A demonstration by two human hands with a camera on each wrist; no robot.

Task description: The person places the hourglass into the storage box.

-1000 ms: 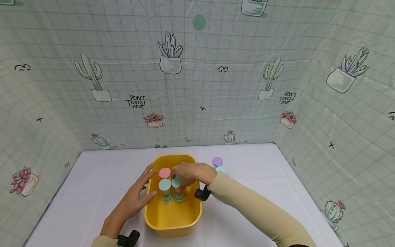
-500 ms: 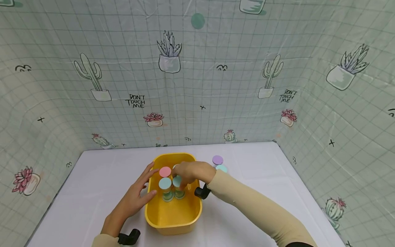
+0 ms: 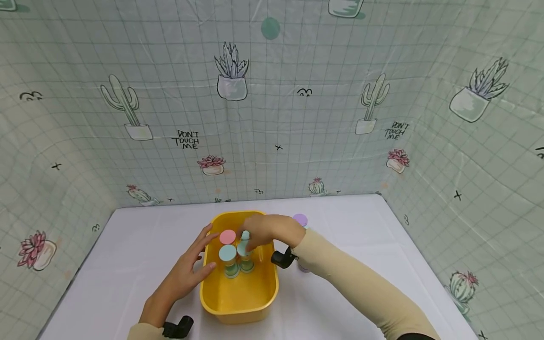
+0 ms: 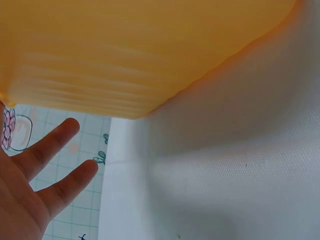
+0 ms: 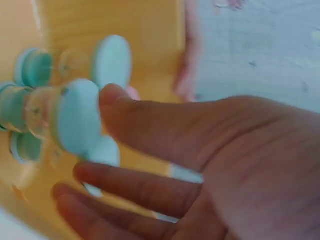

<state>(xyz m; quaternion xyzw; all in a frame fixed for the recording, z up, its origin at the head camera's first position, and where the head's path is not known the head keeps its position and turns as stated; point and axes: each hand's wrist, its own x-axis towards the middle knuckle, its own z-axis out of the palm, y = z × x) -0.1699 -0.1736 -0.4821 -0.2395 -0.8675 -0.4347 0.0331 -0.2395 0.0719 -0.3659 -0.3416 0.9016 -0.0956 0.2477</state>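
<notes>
Inside a yellow plastic bin (image 3: 238,312) several hourglasses stand upright. In the head view one has a pink cap (image 3: 227,237), and a mint-capped hourglass (image 3: 227,253) stands in front of it. To the right are another mint-capped hourglass (image 3: 244,249) and, partly hidden behind it, a mint cap (image 3: 245,235). My right hand (image 3: 265,228) is over these two. In the right wrist view its thumb and fingers are parted, fingertips right by a mint cap (image 5: 77,117). My left hand (image 3: 184,269) is at the bin's left rim, fingers spread, two of them outside the wall.
Beyond my right wrist a purple cap (image 3: 301,219) shows on the white tablecloth (image 3: 340,226). A small purplish round edge (image 3: 303,268) peeks out below the sleeve. A grid-patterned cloth (image 3: 276,118) with cactus prints hangs behind and at both sides.
My right hand has lifted slightly and drawn back to the right, its fingers parting from the hourglasses and baring more of the rear mint cap. My left hand stays at the rim.
</notes>
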